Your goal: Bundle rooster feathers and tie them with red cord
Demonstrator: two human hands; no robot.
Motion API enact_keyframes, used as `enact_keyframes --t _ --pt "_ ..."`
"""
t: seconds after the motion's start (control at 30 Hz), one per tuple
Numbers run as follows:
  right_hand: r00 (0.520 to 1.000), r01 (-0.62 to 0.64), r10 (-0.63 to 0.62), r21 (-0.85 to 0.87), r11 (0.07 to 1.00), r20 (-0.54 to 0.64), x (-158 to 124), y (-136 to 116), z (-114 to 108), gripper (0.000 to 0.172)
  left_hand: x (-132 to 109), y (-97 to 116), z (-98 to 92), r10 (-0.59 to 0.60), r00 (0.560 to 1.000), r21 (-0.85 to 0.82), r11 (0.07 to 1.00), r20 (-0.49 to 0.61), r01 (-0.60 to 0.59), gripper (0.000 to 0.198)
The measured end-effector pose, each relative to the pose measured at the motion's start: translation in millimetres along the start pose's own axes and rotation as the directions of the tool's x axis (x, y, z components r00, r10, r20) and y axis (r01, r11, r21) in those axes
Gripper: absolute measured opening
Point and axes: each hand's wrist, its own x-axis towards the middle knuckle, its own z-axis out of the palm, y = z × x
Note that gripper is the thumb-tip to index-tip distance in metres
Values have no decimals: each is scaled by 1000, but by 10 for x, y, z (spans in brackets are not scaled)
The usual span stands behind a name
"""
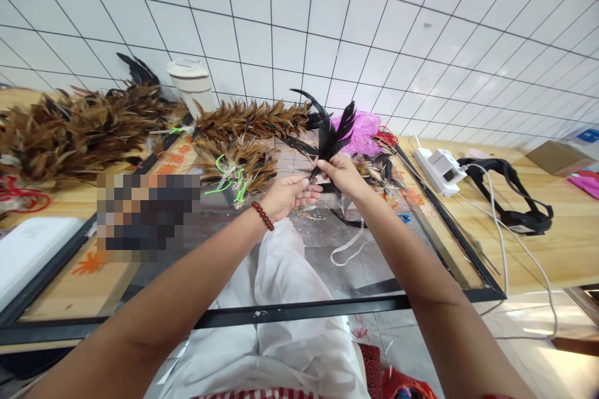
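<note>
Black feathers (334, 134) are being held upright, their tips pointing to the far side, above the middle of a black-framed pane (309, 312). Their base is being pinched between the thumb and fingers of the right hand (344, 174). The left hand (285, 196) is being held just beside it, palm turned partly up and fingers curled near the feather base; whether anything is being gripped there cannot be told. A beaded bracelet (262, 216) is being worn on the left wrist.

At the far left, against the tiled wall (290, 19), a lidded white cup (191, 87) is standing, its contents being hidden by the lid. Crumpled pink plastic (362, 132) is lying beyond the right hand; whether anything is being wrapped in it cannot be made out. At the far right, a brown box (559, 158) is resting on the wooden table (538, 262), its inside being out of sight. On the floor at the near right, a red bag (390, 380) is gaping, and small dark and coloured things (408, 393) are being held inside, too small to be identified.

Left of the hands, a brown feather bundle (257, 165) is lying, bright green string (241, 181) being looped over it. Farther left, brown feathers (79, 131) are being heaped in a large pile.
</note>
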Motion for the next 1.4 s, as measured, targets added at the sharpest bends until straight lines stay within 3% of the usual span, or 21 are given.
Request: enact_keyframes --t 0.1,0.2,0.3,0.4,0.47,0.53,0.6,0.63,0.7,0.8,0.87,1.0,1.1,1.17,1.4 --pt "1000 -8 7 41 999 28 -14 24 -37 29 -29 37 -21 -157 982 -38 986 107 162 13" --pt "990 -31 16 107 994 139 -49 4 -31 33 -48 38 -26 -226 957 -1 973 181 230 14" --pt "976 -50 34 72 996 217 -59 -70 -56 35 -45 16 -7 -196 970 32 981 141 193 8" --pt "984 -23 54 -177 984 171 -39 -156 -184 29 -23 1 12 -91 995 20 996 29 91 5" --pt "996 -38 72 -486 873 52 -29 -178 -303 23 -3 -3 13 -9 998 -16 1000 -54 8 6" --pt "993 -112 105 -750 652 -58 -34 -152 -400 25 17 -10 4 48 992 -38 998 -114 -52 8" --pt "979 -160 189 -868 469 -78 -51 -93 -450 35 34 -22 -10 83 987 -39 995 -136 -89 9" --pt "970 -165 235 -886 434 -65 -59 -60 -457 37 41 -28 -18 94 986 -37 994 -138 -100 10" --pt "959 -141 284 -874 465 -3 -69 -5 -452 31 50 -37 -28 106 985 -37 993 -139 -112 11" --pt "964 -122 255 -736 666 71 -58 25 -443 16 46 -30 -26 93 984 -50 994 -154 -102 11" --pt "965 -186 258 -579 794 44 -43 14 -441 12 35 -13 -11 74 981 -60 994 -178 -86 10" --pt "945 -326 313 -244 913 -90 -28 -46 -389 13 11 8 33 53 976 -54 996 -209 -66 13" --pt "953 -277 282 62 959 -112 -33 -103 -291 19 -1 -3 58 49 978 -26 998 -203 -55 15" --pt "966 -217 236 169 961 -102 -38 -131 -220 23 -4 -15 66 37 981 -16 999 -188 -40 17" --pt "993 -19 34 125 992 -117 -60 -90 -33 31 -4 -19 61 -23 989 26 999 -148 27 22"
